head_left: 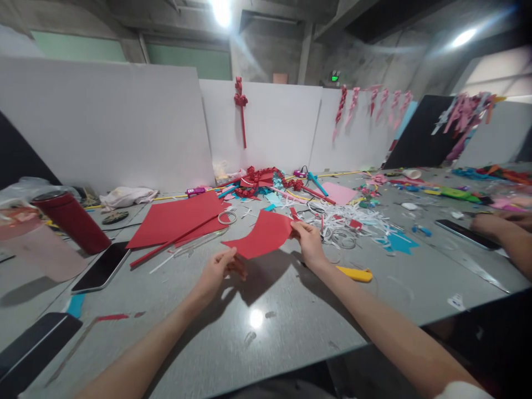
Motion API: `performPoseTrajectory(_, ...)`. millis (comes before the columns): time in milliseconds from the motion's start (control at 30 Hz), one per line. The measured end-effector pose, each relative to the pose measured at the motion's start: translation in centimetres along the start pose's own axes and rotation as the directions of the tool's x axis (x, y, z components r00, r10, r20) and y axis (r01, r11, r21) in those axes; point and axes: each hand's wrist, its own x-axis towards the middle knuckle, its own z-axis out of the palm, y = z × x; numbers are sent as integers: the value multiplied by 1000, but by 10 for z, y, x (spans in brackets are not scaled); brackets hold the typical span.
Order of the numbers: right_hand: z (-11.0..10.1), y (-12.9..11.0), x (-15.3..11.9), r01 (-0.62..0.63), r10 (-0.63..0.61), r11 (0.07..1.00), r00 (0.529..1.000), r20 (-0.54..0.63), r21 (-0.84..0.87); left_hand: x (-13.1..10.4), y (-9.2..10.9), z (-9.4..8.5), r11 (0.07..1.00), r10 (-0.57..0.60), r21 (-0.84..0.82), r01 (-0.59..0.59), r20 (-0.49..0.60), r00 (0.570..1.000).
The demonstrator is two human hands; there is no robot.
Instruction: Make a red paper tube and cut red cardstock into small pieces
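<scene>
A curved piece of red paper (264, 235) is held above the grey table (233, 354) by both hands. My left hand (224, 266) pinches its near left corner between thumb and fingers. At the right edge, my right hand (307, 239) grips the paper, fingertips partly behind it. Behind and to the left lie larger red sheets (166, 219), with a thin red paper stick (178, 241) across them. A roll of tape (227, 217) rests beside those sheets. The yellow cutter (353, 274) lies just right of my right wrist, partly covered by my forearm.
White paper scraps (349, 219) and red paper pieces (261, 180) are heaped at the back. Left stand a red tumbler (72, 221) and a pinkish container (37, 244), near a phone (102, 267). A co-worker's hand (505, 230) is at right, by another phone (465, 234).
</scene>
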Motion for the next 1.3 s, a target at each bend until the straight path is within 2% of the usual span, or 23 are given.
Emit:
performPoseTrajectory(100,0,-2,-2,29,-28,999,999,26,-45,9,0,-9,998,2,-64,-9,-100,995)
performPoseTrajectory(167,1,-2,-5,22,-18,998,998,57,-60,14,-5,-15,999,14,-34,-22,-219,976)
performPoseTrajectory(267,5,-1,-10,-2,12,996,993,117,-86,19,-14,-22,981,163,168,-99,-428,889)
performPoseTrajectory(367,8,1,-14,-17,37,992,987,157,-127,18,-14,-26,908,315,401,-118,-470,825)
performPoseTrajectory(433,9,4,-16,-26,58,985,980,188,-170,16,-11,-23,853,379,503,-136,-419,825)
performPoseTrajectory(467,11,6,-18,-26,68,980,976,208,-199,14,-10,-21,815,411,556,-164,-356,839)
performPoseTrajectory(567,14,12,-25,8,88,947,956,280,-322,8,-16,-12,624,446,719,-307,-4,895)
performPoseTrajectory(633,16,17,-29,57,94,909,938,334,-414,5,-27,-5,471,374,788,-396,228,899)
performPoseTrajectory(733,18,22,-33,174,68,829,911,406,-531,3,-45,1,320,216,821,-473,423,880)
performPoseTrajectory(833,17,26,-32,297,-13,730,907,422,-616,3,-55,2,249,134,837,-486,467,874)
performPoseTrajectory(933,16,28,-30,339,-41,659,908,418,-671,3,-56,1,221,121,855,-470,454,883)
performPoseTrajectory(1167,13,29,-28,369,-20,609,892,451,-702,2,-53,0,196,134,851,-487,469,873)
performPoseTrajectory(1300,10,23,-19,371,-39,564,904,426,-737,2,-53,1,199,125,851,-486,470,874)
